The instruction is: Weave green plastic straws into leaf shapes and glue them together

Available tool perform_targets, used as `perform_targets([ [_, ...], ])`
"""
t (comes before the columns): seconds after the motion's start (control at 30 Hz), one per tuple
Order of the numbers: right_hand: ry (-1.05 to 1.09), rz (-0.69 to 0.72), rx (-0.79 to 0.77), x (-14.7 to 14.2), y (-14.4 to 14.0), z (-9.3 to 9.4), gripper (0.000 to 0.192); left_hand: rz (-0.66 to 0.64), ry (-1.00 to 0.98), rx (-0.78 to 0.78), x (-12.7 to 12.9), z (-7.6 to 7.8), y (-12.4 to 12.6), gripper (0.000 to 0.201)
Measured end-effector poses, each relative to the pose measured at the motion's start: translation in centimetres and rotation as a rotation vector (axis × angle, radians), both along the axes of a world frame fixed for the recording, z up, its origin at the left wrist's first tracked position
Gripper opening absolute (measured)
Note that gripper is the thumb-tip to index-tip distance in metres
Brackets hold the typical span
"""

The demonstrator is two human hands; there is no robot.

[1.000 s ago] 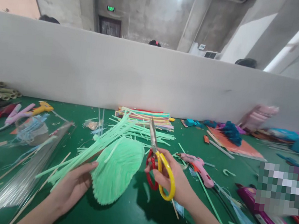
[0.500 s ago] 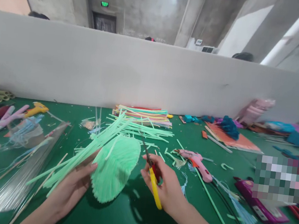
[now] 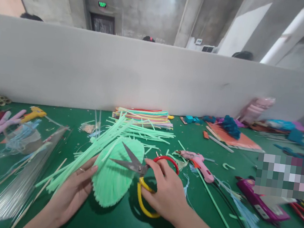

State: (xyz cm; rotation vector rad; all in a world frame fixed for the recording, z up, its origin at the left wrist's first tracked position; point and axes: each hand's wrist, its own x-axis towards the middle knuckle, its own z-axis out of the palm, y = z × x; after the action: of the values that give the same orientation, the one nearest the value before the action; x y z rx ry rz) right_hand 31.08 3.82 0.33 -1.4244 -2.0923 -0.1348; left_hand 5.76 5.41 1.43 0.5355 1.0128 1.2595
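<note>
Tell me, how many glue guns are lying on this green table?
3 that I can make out: a pink glue gun just right of the scissors, a yellow glue gun far left, and a second pink one beside it. The clutter may hide more.

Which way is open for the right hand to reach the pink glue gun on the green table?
Probably yes: the pink glue gun lies uncovered just beyond the right hand, only thin green strips between. But that hand holds the scissors.
</note>
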Motion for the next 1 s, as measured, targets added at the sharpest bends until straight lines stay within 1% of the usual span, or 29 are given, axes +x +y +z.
perform_targets([
  [0.1, -0.037, 0.023, 0.024, -0.7, -0.3, -0.2, 0.055, -0.029, -0.011, -0.013, 0.2, -0.1, 0.0, 0.039],
  [0.17, -0.04, -0.005, 0.014, -1.1, -0.3, -0.2, 0.056, -0.026, -0.02, -0.021, 0.4, 0.0, -0.2, 0.044],
  [0.23, -0.031, -0.038, 0.003, -1.2, 0.0, -0.1, 0.059, 0.006, -0.024, -0.051, 0.6, 0.1, -0.4, 0.049],
  [0.33, -0.004, -0.076, -0.008, -1.0, 0.6, 0.2, 0.061, 0.014, -0.019, -0.085, 0.8, -0.1, -0.7, 0.053],
  [0.43, 0.014, -0.097, -0.013, -0.3, 1.3, 0.5, 0.06, -0.021, 0.016, -0.049, 0.9, -0.5, -1.1, 0.049],
  [0.53, 0.036, -0.096, -0.013, 0.6, 1.7, 0.8, 0.059, -0.041, 0.059, -0.048, 1.1, -0.8, -1.4, 0.047],
  [0.73, 0.066, -0.067, -0.002, 1.4, 1.8, 1.1, 0.057, -0.098, 0.074, 0.016, 1.3, -0.7, -1.5, 0.044],
  [1.0, 0.122, -0.093, -0.069, 1.5, 1.9, 1.1, 0.056, -0.08, 0.12, -0.016, 1.5, -0.6, -1.4, 0.048],
])
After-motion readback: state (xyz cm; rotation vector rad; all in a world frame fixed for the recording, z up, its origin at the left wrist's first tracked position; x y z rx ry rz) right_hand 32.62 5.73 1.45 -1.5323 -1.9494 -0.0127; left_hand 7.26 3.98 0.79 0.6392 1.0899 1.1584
